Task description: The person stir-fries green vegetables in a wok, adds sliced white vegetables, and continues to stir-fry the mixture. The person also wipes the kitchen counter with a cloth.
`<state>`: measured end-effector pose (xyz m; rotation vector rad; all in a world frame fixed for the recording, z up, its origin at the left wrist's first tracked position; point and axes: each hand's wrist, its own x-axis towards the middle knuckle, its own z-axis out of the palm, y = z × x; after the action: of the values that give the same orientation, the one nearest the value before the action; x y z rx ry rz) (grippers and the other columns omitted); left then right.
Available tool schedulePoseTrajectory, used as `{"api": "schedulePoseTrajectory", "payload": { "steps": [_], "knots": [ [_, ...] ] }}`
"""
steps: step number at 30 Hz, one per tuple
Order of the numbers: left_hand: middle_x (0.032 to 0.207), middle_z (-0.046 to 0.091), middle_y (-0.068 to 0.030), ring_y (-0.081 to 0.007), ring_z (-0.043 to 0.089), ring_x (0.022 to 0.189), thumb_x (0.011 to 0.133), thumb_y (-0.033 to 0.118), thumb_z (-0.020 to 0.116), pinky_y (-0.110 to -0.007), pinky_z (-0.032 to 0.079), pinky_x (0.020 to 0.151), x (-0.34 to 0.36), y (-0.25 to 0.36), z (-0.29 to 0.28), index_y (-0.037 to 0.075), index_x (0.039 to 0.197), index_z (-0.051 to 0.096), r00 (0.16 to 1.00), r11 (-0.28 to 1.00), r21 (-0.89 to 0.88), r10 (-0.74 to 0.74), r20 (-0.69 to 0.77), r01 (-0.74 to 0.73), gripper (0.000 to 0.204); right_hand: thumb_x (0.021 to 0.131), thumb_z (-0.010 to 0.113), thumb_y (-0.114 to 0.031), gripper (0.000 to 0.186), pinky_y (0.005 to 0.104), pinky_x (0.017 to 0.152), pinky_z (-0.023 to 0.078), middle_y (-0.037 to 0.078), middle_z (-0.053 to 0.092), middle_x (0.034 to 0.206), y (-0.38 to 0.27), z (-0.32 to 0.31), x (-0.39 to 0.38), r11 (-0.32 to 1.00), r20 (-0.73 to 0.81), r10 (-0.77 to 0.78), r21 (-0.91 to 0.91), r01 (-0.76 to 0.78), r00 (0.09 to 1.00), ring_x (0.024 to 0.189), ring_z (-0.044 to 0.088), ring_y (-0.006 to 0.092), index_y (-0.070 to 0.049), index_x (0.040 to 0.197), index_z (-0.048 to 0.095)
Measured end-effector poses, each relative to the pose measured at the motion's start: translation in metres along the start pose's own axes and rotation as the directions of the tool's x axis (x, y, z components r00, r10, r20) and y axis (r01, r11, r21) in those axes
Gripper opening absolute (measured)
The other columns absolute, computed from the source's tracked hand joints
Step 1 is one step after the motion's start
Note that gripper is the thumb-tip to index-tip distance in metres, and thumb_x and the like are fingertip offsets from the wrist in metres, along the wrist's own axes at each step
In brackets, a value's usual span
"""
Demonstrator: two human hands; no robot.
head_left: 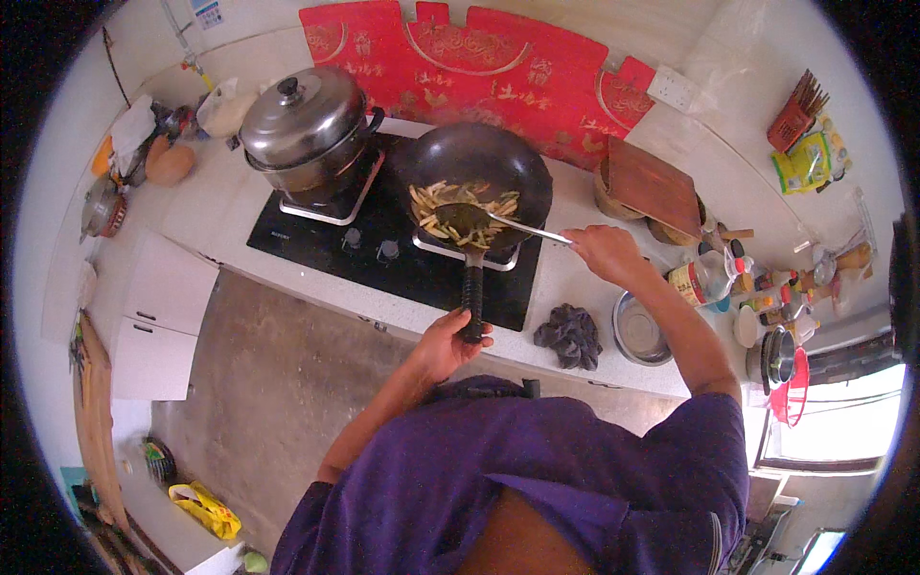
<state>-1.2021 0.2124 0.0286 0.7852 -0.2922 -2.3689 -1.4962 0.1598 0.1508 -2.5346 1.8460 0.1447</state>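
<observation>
A dark wok [479, 153] sits on the right burner of a black gas stove [326, 251]. Pale and brownish strips of food [494, 203] lie in its bottom. My left hand [450, 347] is closed around the end of the wok's black handle [472, 287]. In my right hand [606, 251] is the metal shaft of a cooking spatula [533, 229]; its dark, broad head rests among the strips inside the wok. Which exact shape that head has is hard to make out. A dark crumpled rag [569, 336] lies on the counter below my right hand.
A lidded steel pot [305, 125] stands on the left burner. Right of the wok are a wooden board [652, 182], a metal bowl [640, 331] and several bottles [704, 278]. A red chopstick holder [793, 120] hangs on the wall. White cabinets [158, 321] stand left.
</observation>
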Motion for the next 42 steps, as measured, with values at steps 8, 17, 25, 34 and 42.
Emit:
{"api": "schedulePoseTrajectory", "payload": {
  "steps": [8,17,25,34,42],
  "knots": [
    [0.094,0.059,-0.0169,-0.0274,0.062,0.078,0.088,0.027,0.051,-0.028,0.055,0.057,0.000,-0.002,-0.003,0.006,0.105,0.047,0.999,1.000,-0.017,0.022,0.025,-0.021,0.027,0.080,0.048,-0.013,0.022,0.0478,0.062,0.051,0.017,0.063,0.074,0.051,-0.016,0.032,0.951,-0.064,0.151,-0.261,-0.163,0.986,0.072,0.063,0.0335,-0.009,0.096,0.061],
    [0.094,0.059,-0.0170,-0.0275,0.061,0.079,0.088,0.027,0.053,-0.028,0.054,0.057,0.002,-0.003,-0.003,0.006,0.104,0.047,0.998,0.999,-0.019,0.033,0.051,-0.032,0.027,0.088,0.037,-0.026,0.034,0.0341,0.044,0.046,0.012,0.057,0.072,0.074,0.016,0.055,0.718,0.531,0.316,0.408,-0.564,0.786,0.055,0.055,0.0183,-0.010,0.113,0.054],
    [0.094,0.059,-0.0165,-0.0272,0.061,0.079,0.088,0.027,0.051,-0.028,0.053,0.056,0.000,-0.002,-0.001,0.006,0.105,0.046,0.999,0.999,0.018,0.041,0.018,-0.041,0.027,0.091,0.036,-0.030,0.037,0.0231,0.040,0.040,0.001,0.051,0.068,0.058,0.007,0.053,0.558,0.556,0.100,0.655,-0.509,0.825,0.048,0.046,0.0082,-0.014,0.122,0.049],
    [0.094,0.060,-0.0161,-0.0271,0.062,0.078,0.089,0.025,0.050,-0.028,0.053,0.056,0.004,-0.007,0.001,0.007,0.104,0.047,0.998,0.999,0.000,0.048,0.051,-0.048,0.024,0.091,0.040,-0.028,0.035,0.0285,0.040,0.041,0.006,0.055,0.067,0.128,0.059,0.092,0.998,-0.056,0.059,-0.001,-0.059,0.997,0.046,0.048,0.0139,-0.011,0.119,0.051],
    [0.092,0.060,-0.0144,-0.0271,0.062,0.078,0.088,0.023,0.052,-0.027,0.052,0.058,0.000,-0.004,0.000,0.008,0.105,0.044,0.999,0.999,-0.032,0.042,0.032,-0.041,0.024,0.091,0.041,-0.029,0.027,0.0247,0.040,0.041,0.002,0.057,0.069,0.041,0.056,0.084,0.442,0.528,0.108,0.733,-0.517,0.842,0.049,0.048,0.0080,-0.014,0.106,0.057]
  ]
}}
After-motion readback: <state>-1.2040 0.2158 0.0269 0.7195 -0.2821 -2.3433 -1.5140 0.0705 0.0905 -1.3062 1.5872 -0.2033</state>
